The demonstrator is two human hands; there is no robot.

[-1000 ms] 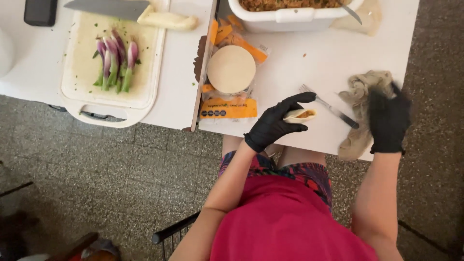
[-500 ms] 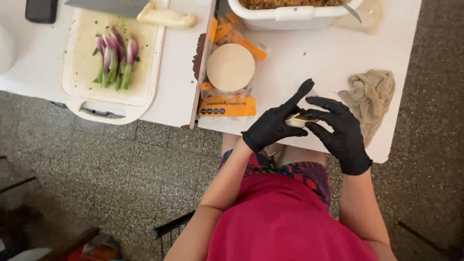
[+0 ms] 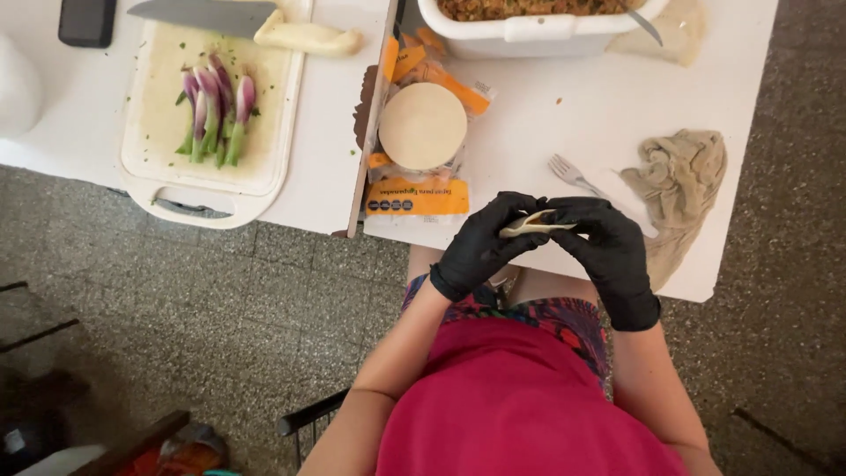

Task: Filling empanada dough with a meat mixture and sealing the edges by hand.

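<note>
Hands: we are pinching a folded dough disc [image 3: 534,222] between our gloved left hand [image 3: 483,244] and right hand [image 3: 608,249], above the table edge [image 3: 564,264].
Nearby: fork [image 3: 573,174], cloth [image 3: 679,176], stack of dough rounds [image 3: 423,125] are lying just beyond.
Farther: cutting board [image 3: 211,176] is bearing onions [image 3: 214,110] and knife [image 3: 238,19]; filling tub [image 3: 538,22].

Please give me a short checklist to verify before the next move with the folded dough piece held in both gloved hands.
1. Both hands grip the piece: ok. The left hand and right hand pinch the folded dough disc between them.
2. Gloves whole: cannot tell, no tear visible from above.
3. Edge closed all along: cannot tell, fingers cover most of it.
4. Fork within reach: ok. The fork lies on the table just beyond the hands.
5. More discs ready: ok. The stack of dough discs sits on its open packet.
6. Filling nearby: ok. The white tub stands at the far edge.
</note>
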